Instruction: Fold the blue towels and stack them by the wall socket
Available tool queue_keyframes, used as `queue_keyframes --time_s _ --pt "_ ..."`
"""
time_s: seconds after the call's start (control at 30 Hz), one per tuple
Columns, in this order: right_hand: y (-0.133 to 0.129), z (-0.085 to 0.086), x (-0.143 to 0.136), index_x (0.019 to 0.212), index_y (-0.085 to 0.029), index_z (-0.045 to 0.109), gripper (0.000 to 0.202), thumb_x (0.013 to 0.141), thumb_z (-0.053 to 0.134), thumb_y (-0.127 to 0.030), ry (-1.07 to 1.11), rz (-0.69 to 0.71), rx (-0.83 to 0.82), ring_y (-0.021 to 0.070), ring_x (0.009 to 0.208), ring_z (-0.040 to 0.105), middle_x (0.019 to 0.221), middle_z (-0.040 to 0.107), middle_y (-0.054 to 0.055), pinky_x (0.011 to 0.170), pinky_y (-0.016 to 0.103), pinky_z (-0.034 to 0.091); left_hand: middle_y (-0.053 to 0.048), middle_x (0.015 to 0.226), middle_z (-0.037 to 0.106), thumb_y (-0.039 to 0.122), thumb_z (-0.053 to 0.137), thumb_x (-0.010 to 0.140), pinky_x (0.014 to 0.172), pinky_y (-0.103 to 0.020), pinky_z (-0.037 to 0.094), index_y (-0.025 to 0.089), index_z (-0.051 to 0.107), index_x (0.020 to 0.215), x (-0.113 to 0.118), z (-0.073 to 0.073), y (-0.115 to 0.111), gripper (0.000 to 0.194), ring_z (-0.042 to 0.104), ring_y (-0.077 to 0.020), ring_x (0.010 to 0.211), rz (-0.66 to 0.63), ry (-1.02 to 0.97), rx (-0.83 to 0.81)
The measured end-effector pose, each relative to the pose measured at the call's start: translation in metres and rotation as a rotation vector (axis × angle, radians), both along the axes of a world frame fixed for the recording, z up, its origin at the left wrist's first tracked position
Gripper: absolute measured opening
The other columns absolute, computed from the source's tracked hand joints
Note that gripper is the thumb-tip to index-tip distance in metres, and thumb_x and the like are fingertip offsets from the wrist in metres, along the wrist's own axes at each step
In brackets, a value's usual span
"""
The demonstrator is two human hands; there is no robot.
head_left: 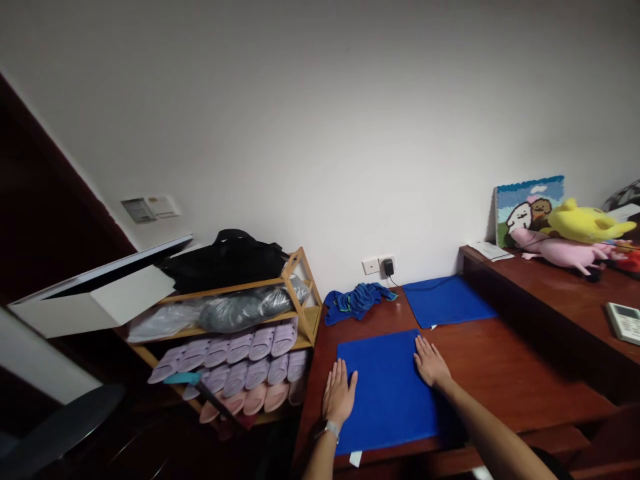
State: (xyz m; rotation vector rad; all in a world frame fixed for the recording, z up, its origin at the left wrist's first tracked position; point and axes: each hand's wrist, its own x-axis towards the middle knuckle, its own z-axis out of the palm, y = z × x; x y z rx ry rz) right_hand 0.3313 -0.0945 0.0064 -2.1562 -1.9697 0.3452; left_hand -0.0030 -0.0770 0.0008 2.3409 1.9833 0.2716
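Note:
A blue towel (385,393) lies spread flat on the reddish-brown wooden table (505,373), with a white tag at its near edge. My left hand (340,393) rests flat along the towel's left edge, fingers stretched out; a watch band circles its wrist. On the towel's right edge, close to the far corner, my right hand (431,361) lies with its fingers extended. Neither hand grips anything. Farther back, a second blue towel (447,301) lies flat by the wall. A crumpled blue cloth (357,301) sits at the table's far left corner.
To the left, a wooden rack (303,293) holds several slippers (240,347), plastic-wrapped items and a black bag (225,260). A black plug (389,267) with a cord is in the wall. The raised right surface carries plush toys (555,250), a picture (530,207) and a white remote-like device (625,322).

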Motion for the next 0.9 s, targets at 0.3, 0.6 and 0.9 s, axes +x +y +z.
queue_keyframes --time_s 0.3,0.6,0.9 --pt "-0.048 -0.014 0.0 0.165 -0.009 0.023 0.071 0.104 0.016 -0.045 -0.008 0.011 -0.006 0.0216 0.16 0.016 0.173 0.02 0.008 0.131 0.04 0.011 -0.012 0.171 0.025 0.064 0.013 0.105 0.13 -0.048 0.021 0.011 0.032 0.163 0.0 -0.006 0.004 0.081 0.024 -0.0255 0.158 -0.008 -0.03 0.029" --pt "-0.054 -0.012 -0.002 0.164 -0.008 0.023 0.071 0.104 0.017 -0.046 0.06 0.009 0.025 0.0211 0.16 0.017 0.173 0.019 0.008 0.131 0.041 0.01 -0.017 0.169 0.03 0.051 0.021 0.107 0.13 -0.05 0.024 0.006 0.033 0.161 0.042 0.019 -0.008 0.071 0.026 -0.0285 0.158 -0.022 0.037 0.104" --pt "-0.057 -0.019 0.004 0.162 -0.013 0.034 0.067 0.099 0.032 -0.033 0.005 0.105 0.082 0.0258 0.16 0.018 0.172 0.022 0.009 0.131 0.045 0.015 -0.001 0.174 0.02 0.047 0.011 0.108 0.133 -0.047 0.018 0.023 0.015 0.167 0.202 0.012 -0.069 0.064 0.018 -0.0207 0.16 -0.55 -0.104 -0.029"
